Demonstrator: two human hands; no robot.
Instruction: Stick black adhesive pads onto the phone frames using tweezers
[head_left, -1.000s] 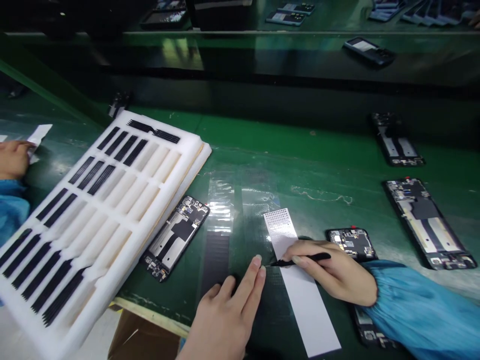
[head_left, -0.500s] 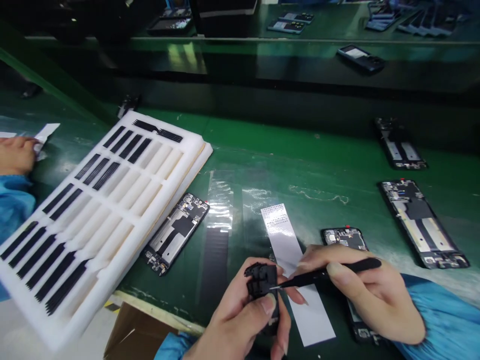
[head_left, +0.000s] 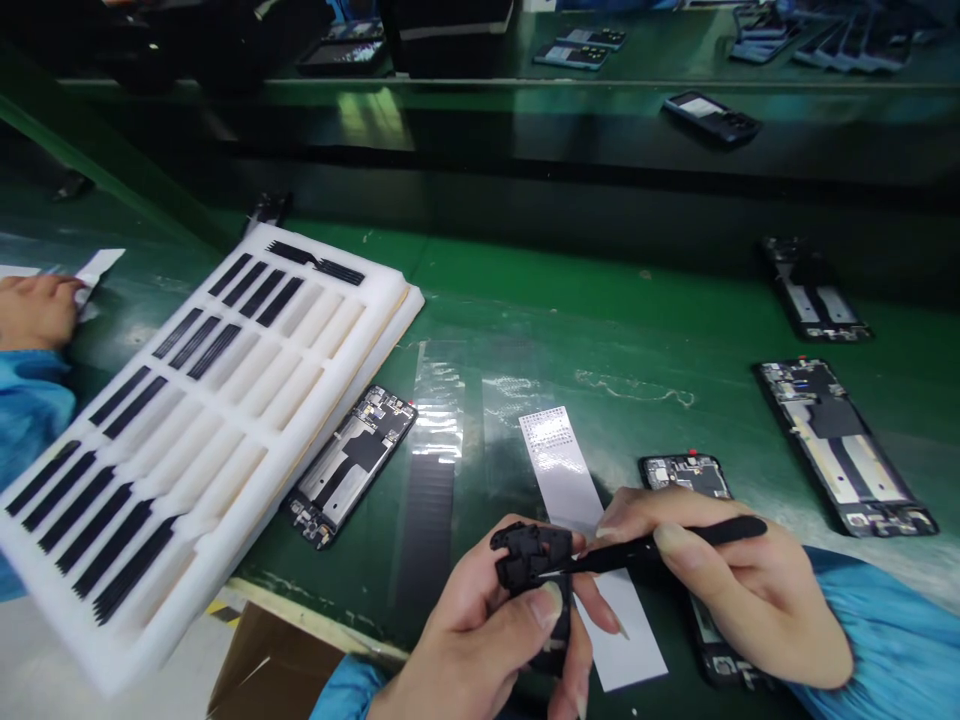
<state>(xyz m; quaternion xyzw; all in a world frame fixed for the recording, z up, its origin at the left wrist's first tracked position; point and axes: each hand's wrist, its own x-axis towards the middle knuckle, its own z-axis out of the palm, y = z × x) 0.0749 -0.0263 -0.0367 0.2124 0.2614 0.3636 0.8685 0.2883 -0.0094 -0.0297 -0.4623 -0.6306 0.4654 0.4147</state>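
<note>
Near the bottom centre, my left hand (head_left: 495, 635) holds a small black plastic part (head_left: 529, 555), thumb on its face. My right hand (head_left: 739, 590) grips black tweezers (head_left: 645, 550), whose tips touch the face of the part beside my left thumb. Beneath both hands lies a white strip (head_left: 626, 630) with rows of tiny dots at its far end. An opened phone frame (head_left: 686, 475) is partly covered by my right hand. Whether the tweezer tips hold anything is too small to tell.
A white foam tray (head_left: 255, 430) with black strips stands at the left, beside a phone frame (head_left: 352, 465). More phone frames (head_left: 847, 450) lie at the right. Another person's hand (head_left: 37, 310) is at the far left. A shelf (head_left: 480, 85) with phones crosses the back.
The black part has turned slightly in my left hand, and the tweezers have tilted a little with their tips slightly further left. The view has shifted slightly.
</note>
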